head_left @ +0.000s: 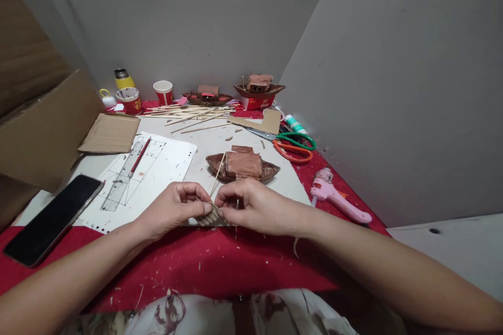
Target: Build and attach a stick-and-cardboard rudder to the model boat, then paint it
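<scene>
My left hand (176, 208) and my right hand (247, 205) meet over the front of the table, fingers pinched together on a small ribbed cardboard piece (210, 218). A thin wooden skewer (218, 173) rises from between the fingertips and leans toward a brown cardboard boat model (243, 166) that stands just behind the hands on a white sheet (204, 141). Which hand grips the skewer I cannot tell.
A black phone (53, 218) lies front left by a drawing sheet with a clear ruler (124, 172) and a red pencil (139, 157). Scissors (294, 146) and a pink glue gun (338, 196) lie right. Skewers (188, 115), cups (163, 92) and two boat models (259, 86) stand behind. Cardboard box (43, 131) left.
</scene>
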The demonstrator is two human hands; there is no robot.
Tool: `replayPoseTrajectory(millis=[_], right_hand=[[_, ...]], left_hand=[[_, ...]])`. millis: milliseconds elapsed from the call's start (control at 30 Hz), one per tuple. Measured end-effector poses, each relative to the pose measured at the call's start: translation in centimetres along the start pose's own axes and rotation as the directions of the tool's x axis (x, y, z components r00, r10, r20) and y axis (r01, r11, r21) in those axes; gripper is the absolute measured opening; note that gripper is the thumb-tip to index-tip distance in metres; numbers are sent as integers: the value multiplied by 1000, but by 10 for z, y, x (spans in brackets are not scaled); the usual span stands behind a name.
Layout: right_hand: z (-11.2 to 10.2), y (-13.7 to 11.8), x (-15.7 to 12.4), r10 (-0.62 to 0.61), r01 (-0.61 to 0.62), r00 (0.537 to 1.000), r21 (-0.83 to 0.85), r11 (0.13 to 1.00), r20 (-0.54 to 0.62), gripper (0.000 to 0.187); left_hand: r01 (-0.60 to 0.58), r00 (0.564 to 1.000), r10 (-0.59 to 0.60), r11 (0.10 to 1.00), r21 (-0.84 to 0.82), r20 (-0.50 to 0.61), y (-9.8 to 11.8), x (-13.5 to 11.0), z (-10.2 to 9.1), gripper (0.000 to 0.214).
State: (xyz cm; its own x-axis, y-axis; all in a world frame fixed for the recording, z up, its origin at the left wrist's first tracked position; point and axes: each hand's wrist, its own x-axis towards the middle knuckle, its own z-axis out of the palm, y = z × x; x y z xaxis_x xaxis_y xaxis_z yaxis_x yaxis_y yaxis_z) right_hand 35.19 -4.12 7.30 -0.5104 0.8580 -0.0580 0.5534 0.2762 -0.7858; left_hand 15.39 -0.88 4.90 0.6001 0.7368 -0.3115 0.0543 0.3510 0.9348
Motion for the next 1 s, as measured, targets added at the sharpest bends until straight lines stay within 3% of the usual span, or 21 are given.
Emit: replayPoseTrajectory(millis=[100, 200, 333, 433, 500, 600, 667, 767, 867, 1000], right_hand=[[-2, 1, -1, 3, 0, 999, 70, 998, -44, 12], [-11, 5, -4, -25, 32, 985, 41, 999, -172, 12], [-32, 12, -11, -65, 47, 905, -54, 997, -420, 15], [-43, 17, -12, -169, 68, 852, -215, 974, -496, 13], [-44, 20, -9, -340, 157, 844, -414, 897, -415, 13], [-37, 23, 4, -513, 320, 849, -649, 690, -128, 16], [-30, 22, 14, -510, 371, 859, -738, 564, 42, 17], [-23, 22, 28, -442, 398, 874, -816, 419, 200, 16], [-22, 25, 38, -374, 410, 885, -844, 346, 277, 16], [-24, 34, 44, -399, 427, 875, -827, 366, 276, 18]], left_hand=[[-7, 1000, 8, 999, 39, -29, 0, 2, -2, 13], [-64, 992, 70, 996, 65, -102, -1, 4, -4, 12], [-121, 960, 122, 992, 22, -251, -4, 11, -7, 11], [-138, 935, 129, 990, -2, -330, -7, 16, -11, 11], [-152, 918, 140, 988, -1, -371, -8, 18, -13, 11], [-179, 894, 171, 984, 19, -415, -9, 20, -13, 10], [-184, 885, 185, 982, 42, -428, -9, 20, -12, 10], [-173, 884, 189, 982, 77, -427, -10, 21, -9, 9], [-175, 880, 213, 976, 126, -425, -13, 24, -9, 9], [-178, 872, 247, 964, 196, -424, -18, 27, -10, 8]])
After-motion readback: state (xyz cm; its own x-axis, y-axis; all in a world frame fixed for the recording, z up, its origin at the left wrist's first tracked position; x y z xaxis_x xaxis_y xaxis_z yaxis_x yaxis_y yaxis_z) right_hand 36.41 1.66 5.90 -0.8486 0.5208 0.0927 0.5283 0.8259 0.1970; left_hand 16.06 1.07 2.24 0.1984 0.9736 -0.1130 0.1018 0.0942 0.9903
